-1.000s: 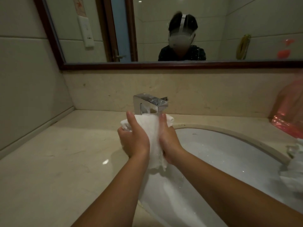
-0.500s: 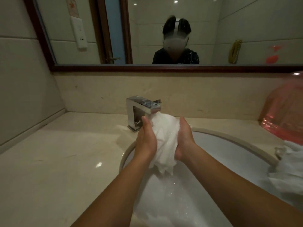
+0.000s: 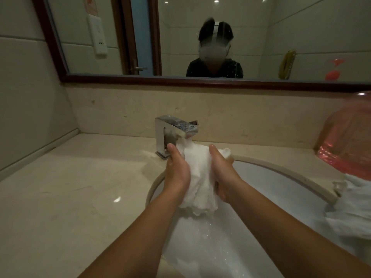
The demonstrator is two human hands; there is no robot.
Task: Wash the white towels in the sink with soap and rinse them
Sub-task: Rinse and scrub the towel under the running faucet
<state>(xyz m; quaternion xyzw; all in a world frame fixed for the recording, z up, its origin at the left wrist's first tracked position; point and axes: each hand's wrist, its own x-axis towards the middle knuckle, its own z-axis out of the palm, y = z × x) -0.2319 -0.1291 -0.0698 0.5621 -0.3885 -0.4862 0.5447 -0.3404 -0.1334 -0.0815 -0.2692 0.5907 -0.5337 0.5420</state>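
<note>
A bunched, wet white towel point(image 3: 197, 177) hangs between my two hands just under the chrome tap point(image 3: 174, 130), above the white sink point(image 3: 281, 189). My left hand point(image 3: 176, 173) grips its left side and my right hand point(image 3: 222, 173) grips its right side, palms facing each other. Water runs from the spout onto the top of the towel. Its lower end drips into the basin. Suds or droplets speckle the basin below. More white towel point(image 3: 349, 209) lies over the sink's right rim.
A beige stone counter point(image 3: 70, 197) surrounds the sink, with a wall at the left. A pink translucent plastic container point(image 3: 349, 141) stands at the right back. A framed mirror point(image 3: 200, 81) hangs above the backsplash.
My hands and the towel stayed under the spout, working the cloth between the palms. The view shifted so the tap and sink sit more to the centre.
</note>
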